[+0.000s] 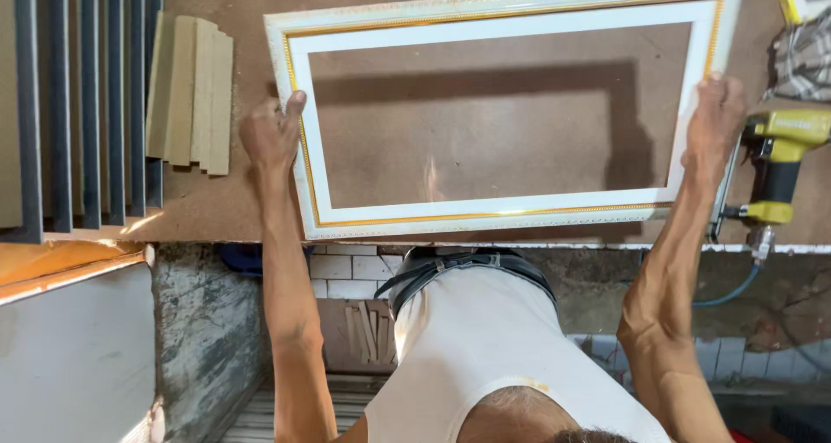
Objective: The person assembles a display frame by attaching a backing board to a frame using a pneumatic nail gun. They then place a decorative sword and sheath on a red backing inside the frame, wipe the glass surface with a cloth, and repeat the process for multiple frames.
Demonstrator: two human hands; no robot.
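Gripping the white picture frame (502, 213), both hands closed: left hand (270, 138), right hand (715, 122).

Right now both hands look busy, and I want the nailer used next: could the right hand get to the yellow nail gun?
Probably yes. The right hand grips the picture frame at its edge, and the yellow nail gun lies just beside it with nothing between, though the hand must release the frame first.

Framing workshop: picture frame (511, 114), nail gun (779, 161), stacked mouldings (82, 105).

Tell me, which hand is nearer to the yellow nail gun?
The right hand. It grips the frame's right side, just beside the yellow nail gun. The left hand holds the opposite side, far from the tool.
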